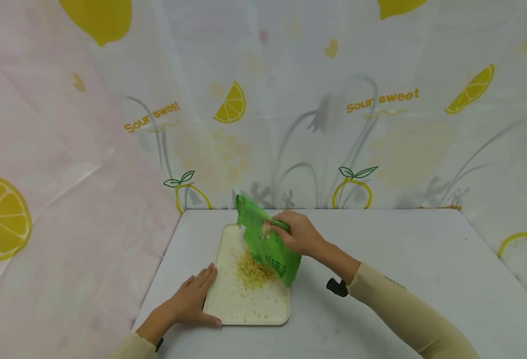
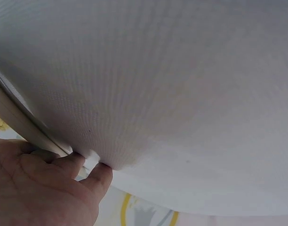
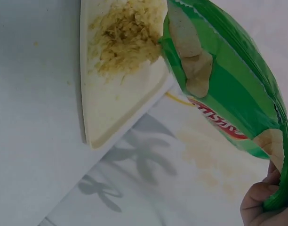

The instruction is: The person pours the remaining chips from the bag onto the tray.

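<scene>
A green snack bag (image 1: 256,232) hangs tilted over a cream tray (image 1: 241,315), its upper part pinched by my right hand (image 1: 301,233). Beneath the bag, yellowish crushed chips (image 1: 251,274) lie in a loose heap on the tray. The right wrist view shows the bag (image 3: 233,75) beside the crumb heap (image 3: 130,35), with fingers of the right hand (image 3: 261,205) around one crimped end. Along the tray's left edge rests my left hand (image 1: 191,299), fingers extended and thumb at the near corner. Its fingertips touch the table in the left wrist view.
The tray stands on a white-covered table (image 1: 380,259). Behind it hangs a pale curtain (image 1: 263,149) with lemon prints, and another pinkish sheet (image 1: 66,209) is on the left. A few stray crumbs lie on the table near the tray.
</scene>
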{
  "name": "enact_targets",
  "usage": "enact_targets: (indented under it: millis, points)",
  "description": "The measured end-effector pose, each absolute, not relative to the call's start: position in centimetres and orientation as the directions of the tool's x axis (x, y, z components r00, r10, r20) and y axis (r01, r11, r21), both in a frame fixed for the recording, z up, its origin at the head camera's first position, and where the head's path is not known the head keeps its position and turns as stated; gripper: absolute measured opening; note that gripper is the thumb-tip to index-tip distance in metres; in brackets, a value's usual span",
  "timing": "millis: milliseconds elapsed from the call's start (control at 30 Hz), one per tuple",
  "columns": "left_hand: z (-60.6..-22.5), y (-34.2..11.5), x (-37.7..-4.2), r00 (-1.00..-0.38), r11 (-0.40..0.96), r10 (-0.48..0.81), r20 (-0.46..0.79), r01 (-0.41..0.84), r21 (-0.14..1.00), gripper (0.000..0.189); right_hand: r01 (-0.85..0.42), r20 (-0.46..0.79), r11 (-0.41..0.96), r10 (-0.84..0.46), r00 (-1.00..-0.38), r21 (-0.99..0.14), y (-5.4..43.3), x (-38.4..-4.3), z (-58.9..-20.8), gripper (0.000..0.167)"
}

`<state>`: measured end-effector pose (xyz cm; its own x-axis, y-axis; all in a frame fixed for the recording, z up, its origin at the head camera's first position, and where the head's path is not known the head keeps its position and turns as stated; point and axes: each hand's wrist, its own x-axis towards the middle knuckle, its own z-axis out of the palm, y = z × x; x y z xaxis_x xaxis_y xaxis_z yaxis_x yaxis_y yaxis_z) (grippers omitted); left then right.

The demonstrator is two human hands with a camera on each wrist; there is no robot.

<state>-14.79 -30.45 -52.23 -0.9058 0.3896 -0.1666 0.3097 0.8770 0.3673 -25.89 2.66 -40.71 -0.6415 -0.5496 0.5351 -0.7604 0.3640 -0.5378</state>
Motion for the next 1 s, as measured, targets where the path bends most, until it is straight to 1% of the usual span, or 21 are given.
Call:
enact_targets:
  millis: [67, 167, 233, 400, 500, 667, 867, 1000]
  points:
    - [-52.4, -30.5, -14.8, -0.906, 0.879, 0.389, -0.168, 0.31, 0.363, 0.136, -0.773, 0.576, 0.353, -0.52, -0.631, -0.527, 2.7, -26.0, -40.3, 0.018]
    - [-52.5, -30.6, -14.8, -0.904, 0.88, 0.391, -0.174, 0.312, 0.357, 0.137, -0.787, 0.655, 0.337, -0.437, -0.617, -0.517, 2.6, -26.3, -39.6, 0.017]
    - [-52.5, -30.7, -14.8, -0.907, 0.885, 0.386, -0.17, 0.312, 0.347, 0.137, -0.788, 0.659, 0.345, -0.433, -0.615, -0.509, 2.2, -26.6, -39.5, 0.017]
    - [-52.5, -30.7, -15.0, -0.908, 0.883, 0.387, -0.158, 0.316, 0.348, 0.136, -0.755, 0.528, 0.407, -0.543, -0.653, -0.515, 1.5, -26.6, -40.5, 0.019]
    - [-52.4, -30.5, -15.1, -0.904, 0.879, 0.393, -0.169, 0.315, 0.357, 0.136, -0.741, 0.506, 0.409, -0.548, -0.666, -0.533, 1.5, -26.3, -40.7, 0.019]
    - [-52.2, -30.4, -14.9, -0.906, 0.883, 0.384, -0.179, 0.304, 0.357, 0.136, -0.754, 0.508, 0.361, -0.572, -0.644, -0.549, 2.3, -26.7, -39.5, 0.022]
    - [-52.1, -30.4, -14.9, -0.905, 0.878, 0.388, -0.174, 0.306, 0.368, 0.135, -0.751, 0.455, 0.31, -0.641, -0.618, -0.583, 4.1, -27.4, -36.6, 0.025]
    - [-52.3, -30.6, -15.1, -0.904, 0.879, 0.389, -0.175, 0.309, 0.362, 0.136, -0.742, 0.439, 0.302, -0.651, -0.619, -0.598, 4.7, -27.5, -35.4, 0.026]
